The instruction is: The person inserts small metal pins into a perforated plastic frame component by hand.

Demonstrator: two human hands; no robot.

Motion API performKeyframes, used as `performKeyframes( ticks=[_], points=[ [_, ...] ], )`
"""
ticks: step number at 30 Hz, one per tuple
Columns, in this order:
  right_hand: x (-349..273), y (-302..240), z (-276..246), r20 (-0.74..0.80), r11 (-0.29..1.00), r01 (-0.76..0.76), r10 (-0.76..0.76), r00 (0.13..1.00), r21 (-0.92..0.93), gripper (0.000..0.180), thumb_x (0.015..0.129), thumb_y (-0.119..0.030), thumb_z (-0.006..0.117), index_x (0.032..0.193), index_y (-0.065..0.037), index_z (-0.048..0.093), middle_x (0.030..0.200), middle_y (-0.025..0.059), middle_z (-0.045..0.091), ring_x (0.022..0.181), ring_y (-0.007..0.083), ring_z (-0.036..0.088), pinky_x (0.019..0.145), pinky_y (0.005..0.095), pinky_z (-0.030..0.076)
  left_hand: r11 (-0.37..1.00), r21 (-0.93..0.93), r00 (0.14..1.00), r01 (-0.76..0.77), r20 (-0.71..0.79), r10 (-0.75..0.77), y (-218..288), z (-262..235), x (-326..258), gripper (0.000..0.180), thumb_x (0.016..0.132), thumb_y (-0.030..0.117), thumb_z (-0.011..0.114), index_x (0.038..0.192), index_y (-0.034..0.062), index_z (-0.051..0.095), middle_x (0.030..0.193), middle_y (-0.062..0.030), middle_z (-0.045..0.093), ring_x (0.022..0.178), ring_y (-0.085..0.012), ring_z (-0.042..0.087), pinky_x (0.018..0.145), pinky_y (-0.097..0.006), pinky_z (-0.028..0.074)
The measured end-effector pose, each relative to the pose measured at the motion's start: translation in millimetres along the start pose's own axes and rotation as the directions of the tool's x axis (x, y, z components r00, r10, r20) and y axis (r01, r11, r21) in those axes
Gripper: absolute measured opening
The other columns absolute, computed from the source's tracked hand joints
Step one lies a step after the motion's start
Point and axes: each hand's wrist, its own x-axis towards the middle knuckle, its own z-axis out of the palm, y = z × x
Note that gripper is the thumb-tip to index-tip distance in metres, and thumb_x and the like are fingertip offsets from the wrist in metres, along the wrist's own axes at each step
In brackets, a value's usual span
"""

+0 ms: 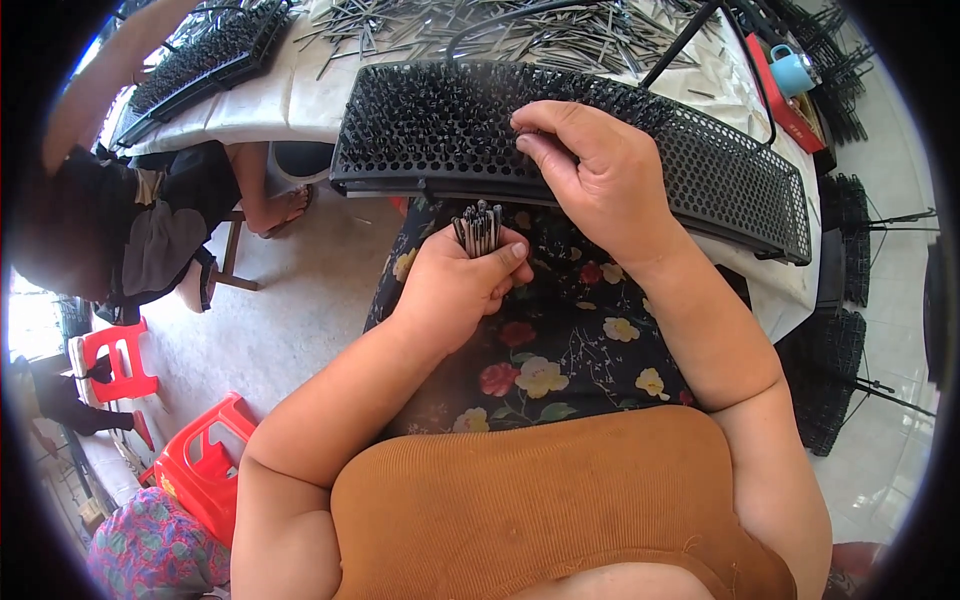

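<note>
My left hand [450, 285] is closed around a bundle of thin dark sticks [480, 230], their tips poking up above the fingers. It is held over my lap, just in front of a long black perforated rack [745, 185]. Upright dark sticks [420, 115] fill the rack's holes on the left and middle, while the holes toward its right end show bare. Above the middle of the rack, my right hand [605, 175] has thumb and forefinger pinched close together. Whatever lies between those fingertips is too small to make out.
Loose sticks [560, 35] are heaped on the covered table behind the rack. A co-worker's arm [105, 85] reaches toward a second filled rack [215, 65] at far left. A light blue mug [790, 72] stands by a red box [790, 115] at right. Red stools [205, 465] stand lower left.
</note>
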Motion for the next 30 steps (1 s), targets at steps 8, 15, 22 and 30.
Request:
performKeyframes(
  ticks=[8,15,22,30],
  points=[
    [-3.5,1.4,-1.3,-0.038,0.999,0.010,-0.011,0.999,-0.041,0.018,0.081,-0.006,0.070,0.099,-0.005,0.068,0.092,0.0109,0.070,0.081,0.0282,0.068,0.071,0.0336,0.055,1.000,-0.008,1.000,0.007,-0.009,-0.007,-0.6,-1.4,0.3,0.008,0.091,0.005,0.063,0.097,-0.0009,0.062,0.076,-0.0074,0.062,0.056,-0.0069,0.044,0.046,-0.020,0.032],
    [-5.2,4.0,-1.0,-0.070,0.996,0.047,-0.052,0.996,-0.081,0.019,0.081,-0.005,0.071,0.100,-0.006,0.068,0.089,0.0109,0.070,0.079,0.0273,0.068,0.069,0.0333,0.055,1.000,0.008,1.000,0.001,-0.006,-0.001,-0.6,-0.9,0.6,0.007,0.092,0.006,0.063,0.097,0.0009,0.062,0.076,-0.0048,0.062,0.056,-0.0054,0.045,0.046,-0.019,0.034],
    [-7.1,4.7,-0.5,-0.087,0.995,0.056,-0.063,0.994,-0.077,0.021,0.081,-0.004,0.072,0.101,-0.006,0.069,0.089,0.0104,0.071,0.079,0.0263,0.069,0.068,0.0324,0.055,1.000,-0.008,1.000,-0.001,-0.017,0.001,-0.8,-1.2,0.3,0.009,0.091,0.004,0.064,0.098,-0.0011,0.061,0.077,-0.0079,0.062,0.057,-0.0071,0.045,0.046,-0.019,0.033],
    [-8.4,3.5,-1.2,-0.079,0.997,0.041,-0.047,0.996,-0.072,0.021,0.081,0.000,0.073,0.102,-0.005,0.070,0.095,0.0089,0.073,0.082,0.0187,0.071,0.072,0.0259,0.056,1.000,-0.010,1.000,-0.006,-0.021,0.006,-0.2,-0.9,-0.3,0.009,0.091,0.004,0.063,0.098,-0.0013,0.061,0.076,-0.0076,0.062,0.056,-0.0070,0.044,0.045,-0.020,0.033]
  ],
)
